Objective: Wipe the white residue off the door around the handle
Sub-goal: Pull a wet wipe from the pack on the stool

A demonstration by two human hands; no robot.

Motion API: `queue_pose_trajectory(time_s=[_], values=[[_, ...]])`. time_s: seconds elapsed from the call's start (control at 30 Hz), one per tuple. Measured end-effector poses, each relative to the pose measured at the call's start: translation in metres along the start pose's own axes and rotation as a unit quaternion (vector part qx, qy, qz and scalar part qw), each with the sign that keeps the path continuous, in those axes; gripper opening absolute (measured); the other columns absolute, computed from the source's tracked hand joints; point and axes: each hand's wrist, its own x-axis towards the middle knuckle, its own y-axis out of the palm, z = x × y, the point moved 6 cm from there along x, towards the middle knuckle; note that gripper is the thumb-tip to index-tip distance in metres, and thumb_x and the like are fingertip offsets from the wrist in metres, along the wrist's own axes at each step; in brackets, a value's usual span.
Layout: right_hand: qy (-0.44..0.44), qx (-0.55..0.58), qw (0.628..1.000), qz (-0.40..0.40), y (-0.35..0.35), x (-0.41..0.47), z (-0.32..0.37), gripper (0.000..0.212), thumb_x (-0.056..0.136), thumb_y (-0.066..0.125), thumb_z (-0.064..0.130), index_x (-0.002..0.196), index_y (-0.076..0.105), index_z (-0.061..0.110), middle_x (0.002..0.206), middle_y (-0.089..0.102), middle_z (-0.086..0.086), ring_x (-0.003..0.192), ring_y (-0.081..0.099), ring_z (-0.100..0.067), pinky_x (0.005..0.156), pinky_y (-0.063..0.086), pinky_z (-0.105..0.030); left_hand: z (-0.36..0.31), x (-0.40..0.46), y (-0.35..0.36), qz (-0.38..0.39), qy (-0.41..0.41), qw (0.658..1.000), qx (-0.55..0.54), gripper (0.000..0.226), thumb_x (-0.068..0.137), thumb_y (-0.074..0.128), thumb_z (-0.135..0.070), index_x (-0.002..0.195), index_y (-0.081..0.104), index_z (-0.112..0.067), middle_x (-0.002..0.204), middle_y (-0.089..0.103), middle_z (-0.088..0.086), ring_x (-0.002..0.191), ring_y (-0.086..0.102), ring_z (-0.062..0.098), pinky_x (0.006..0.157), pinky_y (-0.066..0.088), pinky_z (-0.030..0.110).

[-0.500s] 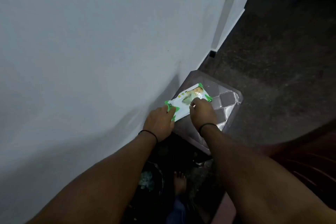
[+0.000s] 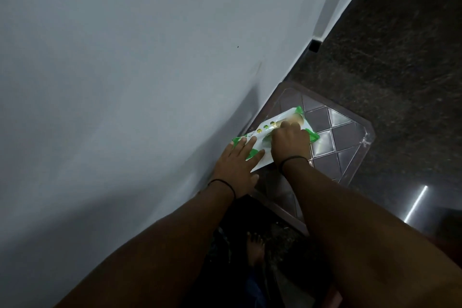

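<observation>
The wipes pack (image 2: 260,142) lies on the stool (image 2: 350,137) by its wall-side edge, long axis along that edge; left hand (image 2: 235,165) presses it flat-fingered, right hand (image 2: 290,144) curls at its middle opening, door not in view.

Both arms reach toward mid-frame. The left hand (image 2: 236,162) lies flat, fingers straight. The right hand (image 2: 290,144) is knuckles-up, fingers curled.
</observation>
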Motion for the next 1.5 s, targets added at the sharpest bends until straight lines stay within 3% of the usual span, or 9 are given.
queue_pose_trajectory(time_s=[0.17, 0.33, 0.47, 0.57, 0.63, 0.77, 0.97, 1.23, 1.5], values=[[0.04, 0.19, 0.981, -0.02, -0.001, 0.003, 0.001, 0.018, 0.085, 0.055, 0.019, 0.091, 0.069, 0.01, 0.099, 0.06, -0.012, 0.097, 0.055, -0.033, 0.07, 0.044, -0.038, 0.002, 0.006, -0.001, 0.007, -0.018, 1.0, -0.018, 0.071, 0.089, 0.048, -0.053, 0.153, 0.021, -0.036, 0.165, -0.001, 0.002, 0.152, 0.002, 0.026, 0.121, -0.003, 0.043], [0.218, 0.491, 0.843, -0.011, 0.007, -0.017, -0.014, 0.004, 0.083, 0.053, 0.019, 0.084, 0.052, 0.014, 0.075, 0.058, 0.0, 0.075, 0.056, -0.026, 0.067, 0.042, -0.034, 0.0, 0.008, -0.013, 0.034, -0.028, 0.999, -0.022, 0.075, 0.088, 0.05, -0.052, 0.153, 0.018, -0.037, 0.165, -0.002, 0.004, 0.151, 0.002, 0.027, 0.121, -0.001, 0.044], [0.308, 0.637, 0.706, 0.006, 0.011, -0.024, -0.023, 0.023, 0.084, 0.047, 0.006, 0.099, 0.06, 0.016, 0.087, 0.064, -0.009, 0.071, 0.065, -0.029, 0.067, 0.059, -0.043, 0.0, 0.006, -0.023, 0.044, -0.032, 0.998, -0.024, 0.072, 0.089, 0.053, -0.046, 0.153, 0.023, -0.034, 0.165, 0.003, 0.005, 0.151, 0.006, 0.027, 0.121, 0.003, 0.043], [0.315, 0.654, 0.687, 0.006, 0.011, -0.028, -0.031, 0.016, 0.088, 0.053, 0.006, 0.095, 0.068, 0.008, 0.088, 0.066, -0.013, 0.067, 0.061, -0.023, 0.064, 0.06, -0.042, -0.004, 0.0, -0.044, -0.005, -0.051, 0.996, -0.074, 0.053, 0.091, 0.053, -0.033, 0.143, 0.045, -0.025, 0.156, 0.032, 0.008, 0.142, 0.033, 0.031, 0.115, 0.026, 0.04], [0.302, 0.698, 0.649, 0.019, 0.009, -0.034, -0.028, 0.006, 0.09, 0.062, 0.01, 0.086, 0.065, 0.007, 0.082, 0.063, -0.013, 0.065, 0.058, -0.022, 0.055, 0.057, -0.034, 0.002, -0.007, -0.058, -0.05, -0.131, 0.972, -0.19, 0.037, 0.093, 0.051, -0.03, 0.129, 0.06, -0.023, 0.136, 0.058, 0.007, 0.122, 0.053, 0.031, 0.101, 0.042, 0.038], [0.252, 0.757, 0.588, 0.131, -0.005, -0.051, -0.002, 0.01, 0.094, 0.061, 0.018, 0.088, 0.062, 0.01, 0.081, 0.063, -0.012, 0.063, 0.056, -0.022, 0.045, 0.047, -0.025, 0.015, -0.028, -0.078, -0.09, -0.252, 0.845, -0.463, 0.035, 0.091, 0.063, -0.031, 0.122, 0.067, -0.016, 0.118, 0.069, 0.009, 0.109, 0.064, 0.028, 0.095, 0.05, 0.04], [0.157, 0.737, 0.621, 0.213, -0.056, -0.072, 0.051, 0.014, 0.097, 0.055, 0.017, 0.103, 0.066, 0.01, 0.079, 0.062, -0.007, 0.061, 0.055, -0.014, 0.048, 0.042, -0.021, 0.042, -0.097, -0.111, -0.166, -0.308, 0.755, -0.555, 0.014, 0.084, 0.071, -0.013, 0.095, 0.075, -0.006, 0.079, 0.072, 0.011, 0.067, 0.066, 0.019, 0.067, 0.055, 0.03], [0.001, 0.727, 0.627, 0.28, -0.142, -0.17, 0.151, 0.021, 0.096, 0.058, 0.032, 0.092, 0.062, 0.012, 0.076, 0.067, -0.008, 0.061, 0.063, -0.017, 0.057, 0.052, -0.027, 0.059, -0.254, -0.143, -0.263, -0.349, 0.676, -0.593, 0.011, 0.088, 0.063, -0.013, 0.08, 0.067, -0.007, 0.075, 0.071, 0.013, 0.057, 0.066, 0.021, 0.049, 0.051, 0.027], [-0.15, 0.643, 0.697, 0.28, -0.207, -0.324, 0.257, 0.011, 0.093, 0.062, 0.019, 0.086, 0.063, 0.01, 0.083, 0.069, -0.014, 0.068, 0.065, -0.023, 0.059, 0.054, -0.028, 0.05, -0.469, -0.151, -0.38, -0.386, 0.562, -0.625, 0.015, 0.085, 0.046, -0.014, 0.09, 0.058, -0.006, 0.082, 0.073, 0.012, 0.061, 0.067, 0.023, 0.051, 0.047, 0.029]])
